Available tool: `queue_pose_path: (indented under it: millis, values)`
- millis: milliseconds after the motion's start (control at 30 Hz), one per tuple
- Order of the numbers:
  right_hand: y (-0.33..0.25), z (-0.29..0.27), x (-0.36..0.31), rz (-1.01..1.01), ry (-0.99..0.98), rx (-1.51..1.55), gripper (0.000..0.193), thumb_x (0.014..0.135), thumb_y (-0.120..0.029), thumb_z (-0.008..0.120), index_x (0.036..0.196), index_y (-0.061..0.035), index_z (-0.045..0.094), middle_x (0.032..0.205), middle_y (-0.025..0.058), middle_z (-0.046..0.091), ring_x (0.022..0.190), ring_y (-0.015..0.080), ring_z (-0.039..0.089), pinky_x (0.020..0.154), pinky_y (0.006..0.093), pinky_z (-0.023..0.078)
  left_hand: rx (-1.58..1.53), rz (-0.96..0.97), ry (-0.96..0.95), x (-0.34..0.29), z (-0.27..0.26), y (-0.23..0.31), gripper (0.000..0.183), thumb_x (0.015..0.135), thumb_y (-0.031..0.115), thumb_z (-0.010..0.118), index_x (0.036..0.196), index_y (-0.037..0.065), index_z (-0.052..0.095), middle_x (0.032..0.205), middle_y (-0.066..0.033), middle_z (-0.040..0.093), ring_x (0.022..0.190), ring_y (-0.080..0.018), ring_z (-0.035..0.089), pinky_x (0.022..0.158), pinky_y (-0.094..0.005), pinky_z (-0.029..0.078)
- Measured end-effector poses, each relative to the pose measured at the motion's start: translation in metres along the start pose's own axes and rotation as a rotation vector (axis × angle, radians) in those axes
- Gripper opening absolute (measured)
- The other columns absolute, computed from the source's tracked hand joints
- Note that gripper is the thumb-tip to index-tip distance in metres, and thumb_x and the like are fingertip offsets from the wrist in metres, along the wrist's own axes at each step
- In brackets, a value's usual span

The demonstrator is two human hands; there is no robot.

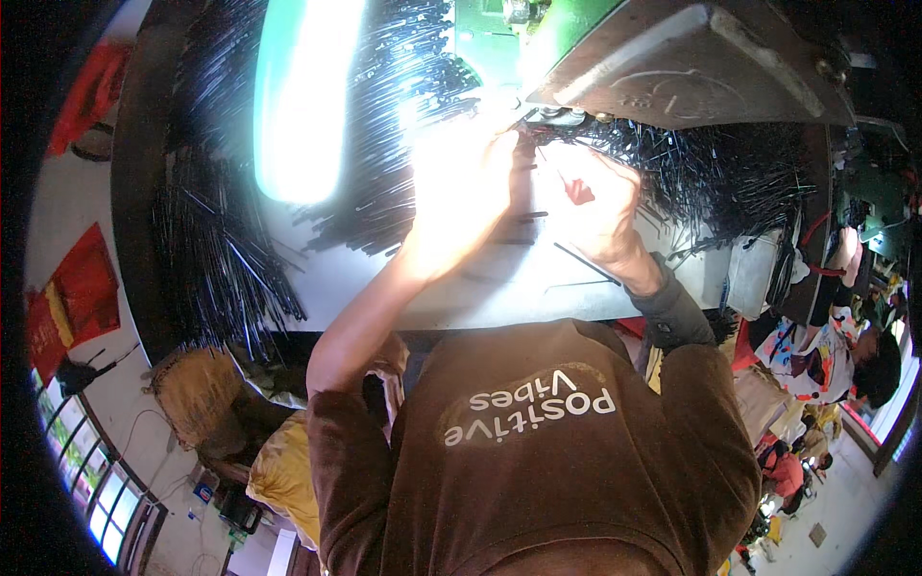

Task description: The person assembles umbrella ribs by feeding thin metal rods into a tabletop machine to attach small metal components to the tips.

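Observation:
Both my hands work close together under the head of a green machine (562, 43). My left hand (464, 173) is bleached by glare; its fingers look bunched at the machine's working point, and whatever they hold is lost in the light. Curled just to the right is my right hand (600, 197), thumb and fingers pinched around what looks like a thin black strip (545, 154). A few loose black strips (586, 262) lie on the white tabletop (423, 307) below the hands. Dense piles of similar strips (394, 106) cover the table on the left.
A bright lamp tube (303, 106) hangs over the left pile. The machine's brown metal guard (706, 72) overhangs more strips (730, 173) on the right. Another strip bundle (226, 250) spills over the left edge. A pale box (752, 274) stands right; a co-worker (816, 350) sits beyond.

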State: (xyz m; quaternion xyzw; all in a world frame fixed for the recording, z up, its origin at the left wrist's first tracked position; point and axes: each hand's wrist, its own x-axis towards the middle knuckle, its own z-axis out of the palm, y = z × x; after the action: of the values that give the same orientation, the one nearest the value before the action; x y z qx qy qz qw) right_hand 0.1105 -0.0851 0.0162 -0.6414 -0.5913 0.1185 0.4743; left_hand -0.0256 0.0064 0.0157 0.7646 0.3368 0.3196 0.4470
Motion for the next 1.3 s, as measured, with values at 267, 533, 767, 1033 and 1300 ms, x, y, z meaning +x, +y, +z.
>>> queue_pose_path:
  millis: [267, 533, 767, 1033, 1300]
  values:
    - [-0.002, -0.002, -0.002, 0.093, -0.008, 0.009, 0.015, 0.075, -0.004, 0.065, 0.09, 0.0001, 0.063, 0.064, 0.0075, 0.06, 0.045, 0.0103, 0.05, 0.042, 0.0249, 0.041, -0.018, 0.056, 0.026, 0.002, 0.002, 0.001, 0.013, 0.086, 0.004, 0.057, 0.097, -0.001, 0.063, 0.067, -0.0057, 0.058, 0.056, -0.0069, 0.047, 0.051, -0.0222, 0.04]
    - [-0.004, -0.001, -0.001, 0.091, -0.013, 0.013, 0.013, 0.077, -0.002, 0.065, 0.09, 0.0008, 0.063, 0.063, 0.0063, 0.059, 0.048, 0.0072, 0.05, 0.043, 0.0231, 0.04, 0.124, 0.196, 0.086, -0.001, 0.008, -0.009, 0.013, 0.084, 0.001, 0.06, 0.096, -0.001, 0.062, 0.073, -0.011, 0.063, 0.058, -0.0141, 0.056, 0.053, -0.0265, 0.044]
    - [-0.004, 0.001, 0.005, 0.313, 0.126, 0.176, 0.005, 0.085, -0.003, 0.062, 0.088, -0.0011, 0.066, 0.062, -0.0065, 0.054, 0.05, -0.0023, 0.04, 0.044, 0.016, 0.03, 0.229, 0.476, 0.209, 0.012, 0.023, -0.012, 0.011, 0.079, -0.002, 0.064, 0.089, 0.002, 0.061, 0.067, -0.0122, 0.058, 0.059, -0.0261, 0.059, 0.054, -0.0321, 0.047]
    - [0.006, 0.0, 0.011, 0.298, 0.115, 0.153, 0.004, 0.085, -0.004, 0.063, 0.084, -0.0007, 0.064, 0.059, -0.0064, 0.052, 0.05, -0.002, 0.04, 0.043, 0.0167, 0.029, 0.286, 0.482, 0.172, 0.018, 0.028, -0.019, 0.007, 0.079, -0.001, 0.064, 0.084, 0.001, 0.06, 0.063, -0.0128, 0.057, 0.055, -0.0255, 0.057, 0.05, -0.0318, 0.045]
    - [0.006, 0.003, 0.012, 0.289, 0.114, 0.137, 0.003, 0.085, -0.004, 0.063, 0.083, -0.0013, 0.064, 0.058, -0.0061, 0.05, 0.05, -0.0016, 0.04, 0.042, 0.0174, 0.028, 0.208, 0.456, 0.207, 0.016, 0.027, -0.021, 0.008, 0.078, -0.002, 0.064, 0.084, 0.001, 0.06, 0.061, -0.0124, 0.055, 0.051, -0.026, 0.056, 0.049, -0.0318, 0.044]
